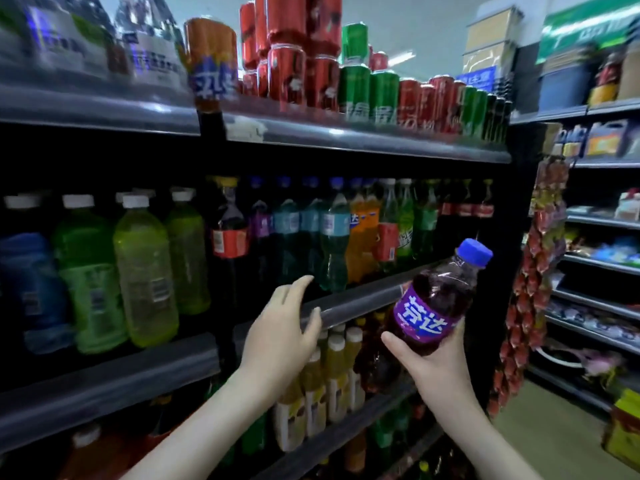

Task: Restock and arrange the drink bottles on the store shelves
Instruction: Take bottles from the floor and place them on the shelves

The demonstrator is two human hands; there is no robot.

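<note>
1 purple bottle (425, 317) in right hand (440, 372)

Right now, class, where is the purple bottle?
Lower right of the head view: the right hand grips the purple bottle, tilted, near the shelf rail, beside the left hand.

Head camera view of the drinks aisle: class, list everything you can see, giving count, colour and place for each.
purple soda bottle: one, purple label, blue cap; tilted, before the middle shelf
yellow-green bottles: several, white caps; middle shelf, left
teal bottles: about three, blue caps; middle shelf, centre
green soda bottles: several; middle shelf, right
red cans: many; stacked on top shelf
green cans: several; top shelf
yellow juice bottles: several; lower shelf
hanging snack strips: mostly red; right of shelving
left-hand grip: one, open; by middle shelf edge
right-hand grip: one; holds purple soda bottle
</note>
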